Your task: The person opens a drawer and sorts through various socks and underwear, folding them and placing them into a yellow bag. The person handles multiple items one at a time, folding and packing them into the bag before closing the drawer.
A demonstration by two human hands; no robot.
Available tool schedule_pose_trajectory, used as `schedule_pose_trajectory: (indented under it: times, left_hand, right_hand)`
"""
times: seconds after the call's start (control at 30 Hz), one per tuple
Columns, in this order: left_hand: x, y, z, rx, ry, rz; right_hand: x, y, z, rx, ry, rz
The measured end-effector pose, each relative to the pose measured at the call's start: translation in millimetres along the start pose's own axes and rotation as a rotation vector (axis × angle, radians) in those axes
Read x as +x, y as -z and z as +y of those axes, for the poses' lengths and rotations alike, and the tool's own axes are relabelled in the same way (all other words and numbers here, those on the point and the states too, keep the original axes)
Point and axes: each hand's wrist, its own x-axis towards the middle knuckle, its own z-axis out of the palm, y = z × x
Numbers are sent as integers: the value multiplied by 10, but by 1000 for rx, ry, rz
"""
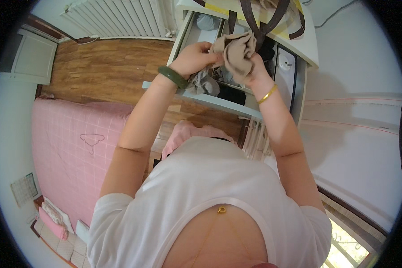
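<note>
A crumpled beige cloth garment [236, 51] is held up between my hands, over an open drawer [250, 110]. My left hand [195, 59], below which a green bangle sits on the wrist, pinches the garment's left side. On its right side, the fingers of my right hand [257, 72] are closed, partly hidden behind the fabric. Grey cloth [203, 84] lies bunched in the drawer below my left wrist, beside folded black cloth [231, 94]. A pale grey bundle [207, 21] rests in the far left compartment. The right compartment has a white round object [284, 62].
Dark bag straps [277, 20] lie across the white cabinet top [309, 49] behind the drawer. A white radiator [116, 18] stands at the far left wall. To my left is a bed with a pink cover [67, 138], a hanger [92, 140] on it.
</note>
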Motion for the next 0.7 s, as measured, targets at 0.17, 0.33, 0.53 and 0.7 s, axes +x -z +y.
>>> schedule_pose_trajectory:
  times: [0.17, 0.33, 0.53, 0.7]
  left_hand:
    - [22, 14, 74, 232, 14, 41]
    - [-13, 138, 53, -180, 68, 49]
    - [-132, 463, 212, -232, 114, 101]
    - [-206, 448, 209, -181, 47, 200]
  right_hand:
    - [-399, -171, -221, -272, 194, -165]
    - [-141, 235, -322, -330, 210, 38]
    - [-183, 508, -529, -5, 182, 102]
    - [-161, 551, -581, 6, 220, 114]
